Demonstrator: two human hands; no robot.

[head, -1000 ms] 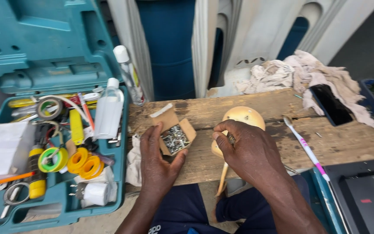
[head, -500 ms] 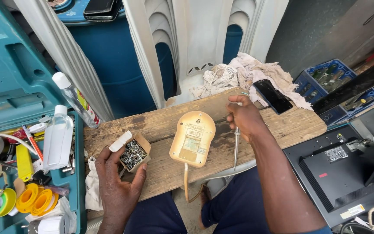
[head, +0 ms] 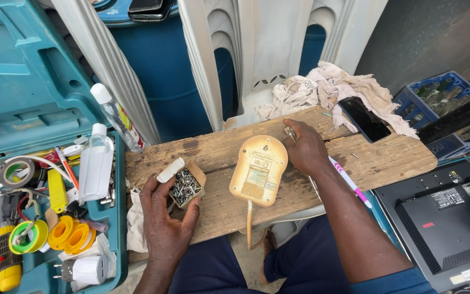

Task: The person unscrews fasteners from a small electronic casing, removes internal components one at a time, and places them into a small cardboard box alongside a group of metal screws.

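My left hand (head: 165,220) holds a small open cardboard box (head: 184,184) full of metal screws, resting on the wooden board (head: 213,149). A yellowed plastic device casing (head: 258,170) with a cord hanging off its lower end lies face down on the board, between my hands. At the casing's upper right edge, my right hand (head: 304,148) grips a slim metal tool, its tip showing above my fingers. Under my right forearm lies a white and pink pen (head: 349,184).
An open teal toolbox (head: 33,98) at left holds tape rolls, clear bottles and small parts. A black phone (head: 364,118) and rags (head: 322,87) lie at the board's far right. A black monitor (head: 447,223) sits low right, a blue crate (head: 436,92) behind it.
My right hand has moved from the board's right side to the casing's upper right edge, with the tool in it. The view has shifted slightly; my left hand still holds the screw box.
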